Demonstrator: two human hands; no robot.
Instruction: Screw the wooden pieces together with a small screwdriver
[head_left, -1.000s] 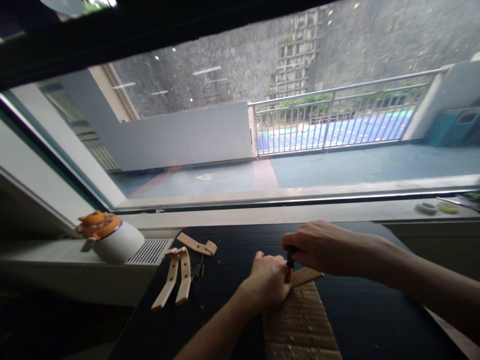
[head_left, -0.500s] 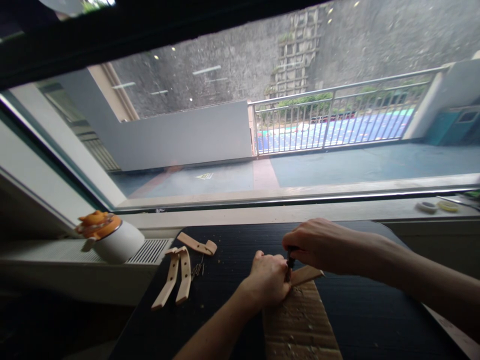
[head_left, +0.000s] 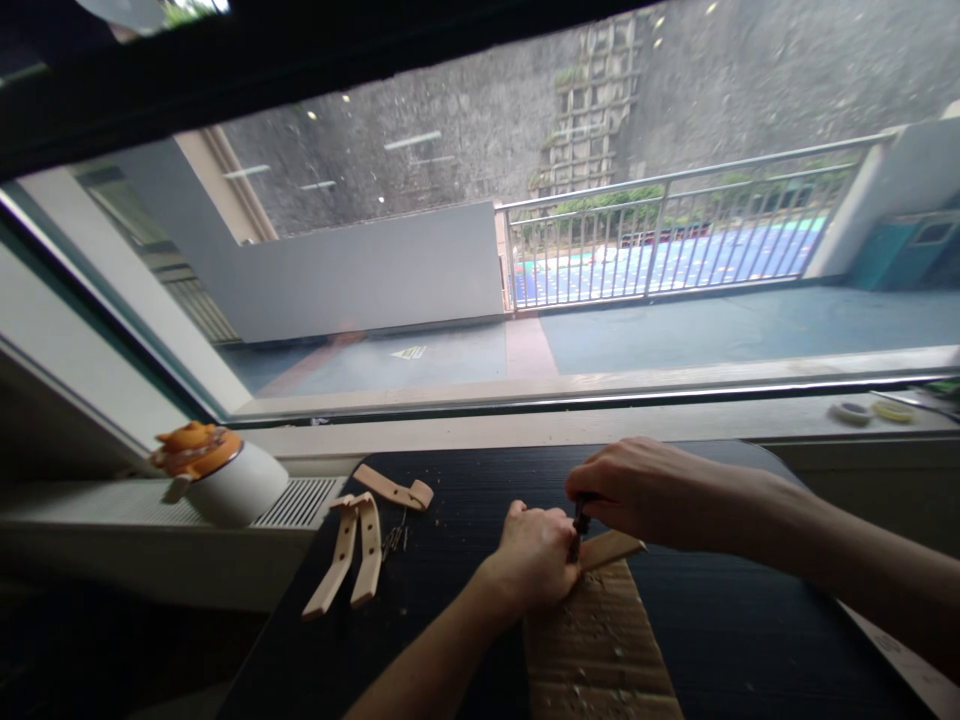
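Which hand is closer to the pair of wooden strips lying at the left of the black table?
Left. The left hand is nearer the wooden strips, pressing a wood piece on the cardboard. The right hand, gripping a dark tool, sits farther right.

Lying on the table are four wooden strips, one cardboard sheet, and a few screws; one mug is sitting beside it.

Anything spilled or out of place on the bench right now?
Pale wood shavings litter the cardboard sheet under the wooden piece, and specks dot the black table. Small nails lie loose beside the wooden strips.
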